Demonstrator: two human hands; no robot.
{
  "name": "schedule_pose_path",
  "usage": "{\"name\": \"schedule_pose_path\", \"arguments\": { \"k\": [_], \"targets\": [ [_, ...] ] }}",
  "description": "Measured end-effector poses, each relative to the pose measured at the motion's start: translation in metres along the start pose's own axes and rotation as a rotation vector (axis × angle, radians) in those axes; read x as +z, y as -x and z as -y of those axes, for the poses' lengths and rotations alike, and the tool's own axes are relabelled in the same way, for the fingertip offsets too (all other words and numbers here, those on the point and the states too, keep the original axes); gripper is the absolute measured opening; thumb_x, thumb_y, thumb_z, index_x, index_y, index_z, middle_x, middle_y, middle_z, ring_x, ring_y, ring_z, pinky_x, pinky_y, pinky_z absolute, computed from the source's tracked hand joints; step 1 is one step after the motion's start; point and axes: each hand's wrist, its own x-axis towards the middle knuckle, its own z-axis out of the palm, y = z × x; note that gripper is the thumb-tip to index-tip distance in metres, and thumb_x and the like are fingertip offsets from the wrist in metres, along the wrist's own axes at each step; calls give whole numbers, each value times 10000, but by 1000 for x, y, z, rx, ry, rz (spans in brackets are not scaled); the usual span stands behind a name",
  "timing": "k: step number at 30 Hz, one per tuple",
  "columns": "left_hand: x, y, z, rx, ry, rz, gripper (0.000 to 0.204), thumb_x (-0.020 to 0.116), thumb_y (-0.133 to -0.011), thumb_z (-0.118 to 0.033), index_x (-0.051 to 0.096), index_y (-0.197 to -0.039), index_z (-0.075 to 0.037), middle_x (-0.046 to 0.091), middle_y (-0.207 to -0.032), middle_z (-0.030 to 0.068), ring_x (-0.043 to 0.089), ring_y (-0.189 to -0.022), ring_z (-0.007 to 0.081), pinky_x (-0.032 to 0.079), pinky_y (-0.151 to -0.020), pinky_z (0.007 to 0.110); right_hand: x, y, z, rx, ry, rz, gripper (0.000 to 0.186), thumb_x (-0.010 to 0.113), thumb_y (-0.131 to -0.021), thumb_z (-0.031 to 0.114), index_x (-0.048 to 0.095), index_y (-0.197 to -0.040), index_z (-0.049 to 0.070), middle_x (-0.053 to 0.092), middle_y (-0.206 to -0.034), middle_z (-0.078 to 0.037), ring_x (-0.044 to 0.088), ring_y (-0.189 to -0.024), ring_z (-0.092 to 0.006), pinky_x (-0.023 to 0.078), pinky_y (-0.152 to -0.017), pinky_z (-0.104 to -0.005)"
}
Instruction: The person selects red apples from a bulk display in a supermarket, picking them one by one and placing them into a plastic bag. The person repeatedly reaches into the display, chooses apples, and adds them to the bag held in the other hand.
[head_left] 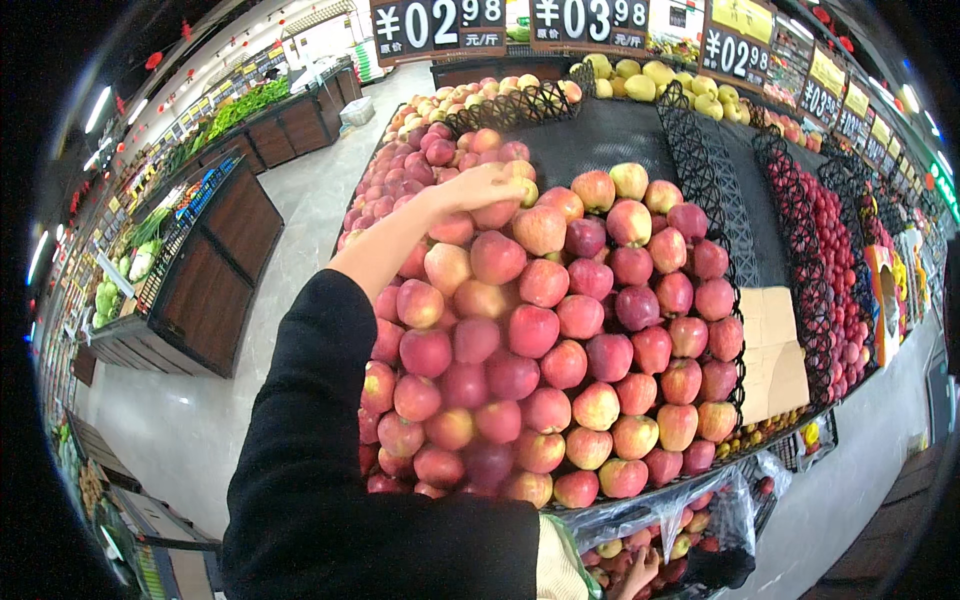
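My left hand point(478, 190) reaches over the far left part of a large apple display, its fingers curled around a yellow-red apple point(526, 190). Red and yellow apples point(533, 330) lie packed side by side below and to the right of it. Low in the view, my right hand point(638, 574) is down among apples in a plastic-lined crate point(625, 520) in front of the display. Its fingers are only partly visible there, so its grip is unclear. My black left sleeve point(300, 400) covers the display's near left corner.
Black lattice dividers point(705, 170) border the apples, with a dark tray surface point(610, 145) behind them. A cardboard sheet point(772, 350) lies to the right. Yellow fruit point(655, 80) sits at the back under price signs point(440, 28). A wooden vegetable stand point(210, 270) stands left across the aisle.
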Motion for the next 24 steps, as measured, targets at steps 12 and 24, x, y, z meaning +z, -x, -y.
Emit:
{"name": "schedule_pose_path", "arguments": {
  "k": [12, 24],
  "targets": [
    [24, -38, 111, 167, -76, -236, 472, 437, -1037, -361, 632, -1289, -12, 651, -1297, 146, 590, -1224, 291, 413, -1093, 395, 120, 18, -68, -177, 591, -119, 768, 837, -698, 383, 573, -1376, 138, 543, -1353, -204, 555, -1204, -384, 470, -1001, -496],
    [7, 10, 89, -76, 289, -463, 646, 331, -1072, -519, 532, -1410, -6, 577, -1379, 142, 569, -1236, 253, 451, -1039, 383, 53, 18, 1, 84, 478, -452, 514, 728, -774, 199, 596, -1242, 35, 505, -1336, -213, 529, -1188, -403, 478, -981, -509]
  ]
}}
